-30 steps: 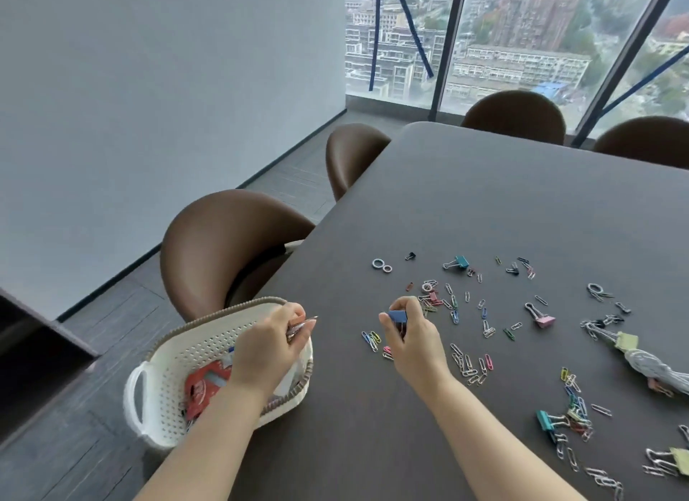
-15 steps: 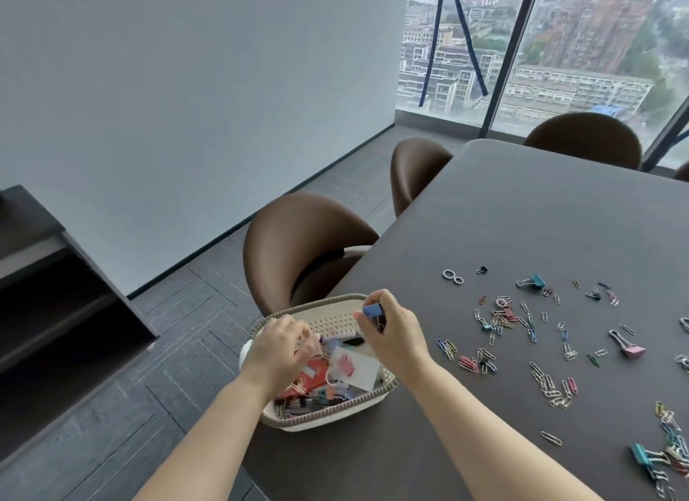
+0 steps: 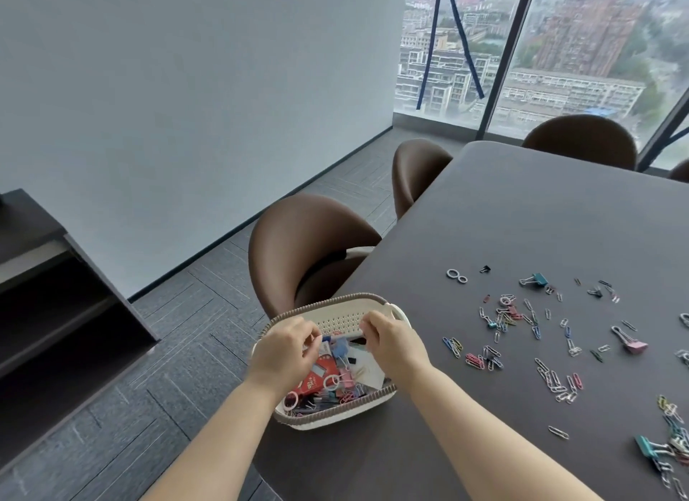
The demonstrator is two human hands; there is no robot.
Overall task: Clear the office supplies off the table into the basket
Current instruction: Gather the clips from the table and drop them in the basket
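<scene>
- The right hand (image 3: pixel 391 346) hangs over the far side of the white basket (image 3: pixel 335 420) with its fingers curled downward. The knuckles hide the tips, so I cannot tell whether they pinch anything.
- The left hand (image 3: pixel 287 351) is just beside it, over the basket's other side. Its fingers are bent and the thumb is close to the fingertips — anything between them is too small to make out.
- Directly under both hands the basket sits at the edge of the dark table (image 3: pixel 522 209). It already holds a layer of supplies: a red card packet (image 3: pixel 317 379), a pink clip (image 3: pixel 345 375), a white ring (image 3: pixel 332 382) and small clips heaped toward its near wall.
- Out to the right of the right hand, loose paper clips (image 3: pixel 474 360) lie scattered across the tabletop.
- Farther out still are a pink binder clip (image 3: pixel 634 346), a teal binder clip (image 3: pixel 537 278), a pair of white rings (image 3: pixel 456 275) and a small black clip (image 3: pixel 484 268).
- Well beyond the right forearm, a second cluster with another teal binder clip (image 3: pixel 648 448) runs off the frame.
- By my reading the job is under way but far from finished. The basket is partly filled, yet most of the small clips remain on the table and will likely need many more handfuls.
</scene>
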